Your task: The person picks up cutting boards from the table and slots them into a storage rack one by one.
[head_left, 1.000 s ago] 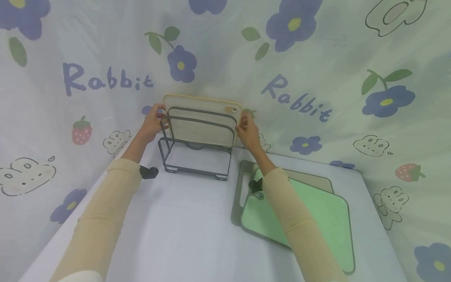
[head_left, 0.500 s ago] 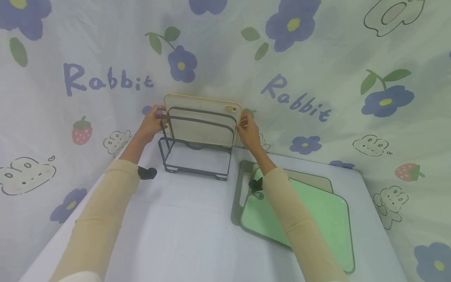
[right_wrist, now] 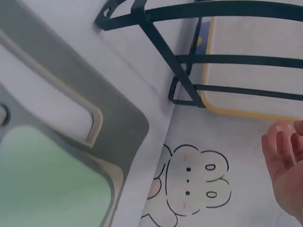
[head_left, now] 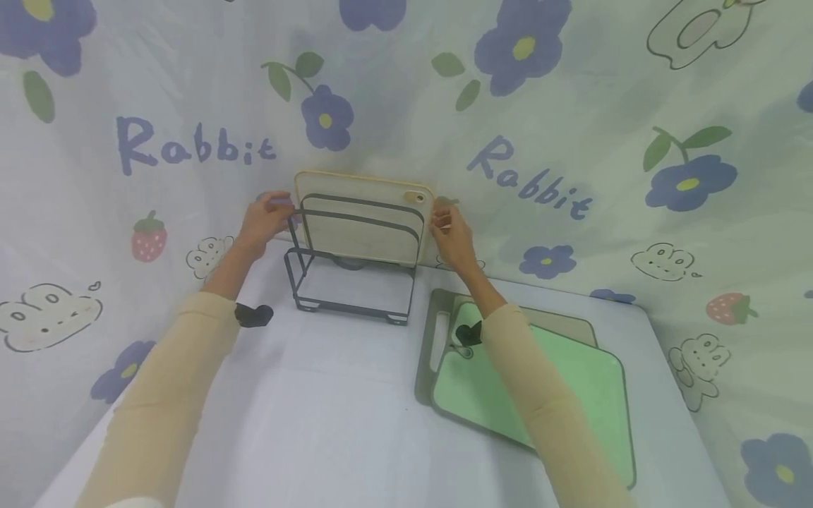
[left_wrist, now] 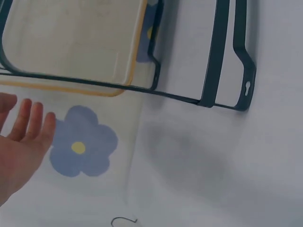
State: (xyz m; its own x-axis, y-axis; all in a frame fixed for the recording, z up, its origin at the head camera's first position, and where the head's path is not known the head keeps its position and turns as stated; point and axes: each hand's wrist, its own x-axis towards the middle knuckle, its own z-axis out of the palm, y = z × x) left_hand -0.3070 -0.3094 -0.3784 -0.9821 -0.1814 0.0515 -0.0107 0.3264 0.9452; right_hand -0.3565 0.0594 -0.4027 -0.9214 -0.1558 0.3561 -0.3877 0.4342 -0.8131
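Observation:
A cream cutting board point(head_left: 357, 186) with a yellow rim stands upright in the rear slot of a dark metal rack point(left_wrist: 217, 52). It has a small hole in its upper right corner. My left hand point(head_left: 263, 220) is beside the rack's left side, fingers loosely bent. In the left wrist view its fingers are apart from the board's edge. On the other side, my right hand point(head_left: 454, 236) stays near the board's right edge. Its fingers are relaxed, and the right wrist view shows a small gap to the rim. Neither hand holds anything.
On the table's right lie stacked cutting boards: a green one point(head_left: 587, 388) with a grey rim on top, a grey-handled one point(right_wrist: 128, 127) and a beige surface point(head_left: 562, 324) beneath. A patterned cloth point(head_left: 394, 127) with flowers and rabbits hangs close behind the rack.
Both hands have drawn outward from the board's edges, the left one moving left and the right one slightly right. The board stays upright in the rack. The head view has shifted a little.

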